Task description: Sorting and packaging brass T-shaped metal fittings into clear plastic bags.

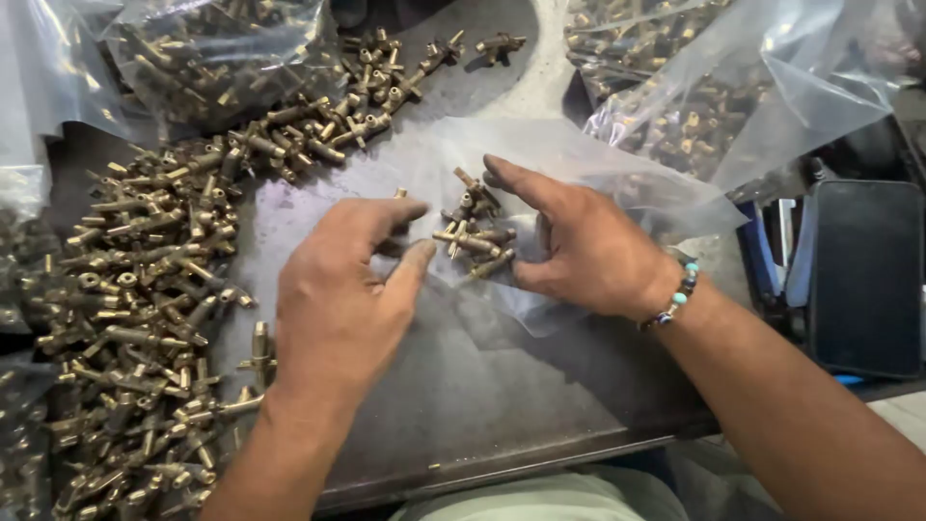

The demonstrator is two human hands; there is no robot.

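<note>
**Head view: two hands gathering brass fittings onto a clear plastic bag**

Head view showed both hands over a dark metal worktable (pixel 463 425). The left hand (pixel 338 299) lay palm down with thumb and forefinger narrowed toward a pinch; one small fitting showed just past the forefinger tip, though whether it was gripped could not be told. The right hand (pixel 579 251), wearing a beaded bracelet (pixel 675 299) at the wrist, was spread wide with fingers curled, touching a small cluster of brass fittings (pixel 473 236). That cluster rested on a flattened clear plastic bag (pixel 579 174) between the two hands. A large loose heap of fittings (pixel 154 309) covered the table to the left, extending in a band toward the top centre. Filled bags (pixel 222 48) stood at upper left and upper right (pixel 694 106), and a dark phone (pixel 863 275) lay at the right edge.

Likely risks, judged from this layout:
- The cluster sat on slick film, so a sideways sweep of either hand might have scattered pieces off the bag.
- The branched fittings appeared to interlock, so lifting one could have dragged its neighbours along.
- The left forearm lay just beside the heap, and a drawn-back elbow might have pushed pieces toward the near table edge.
- Pressing the film could have snagged or punctured it on protruding stems.
</note>
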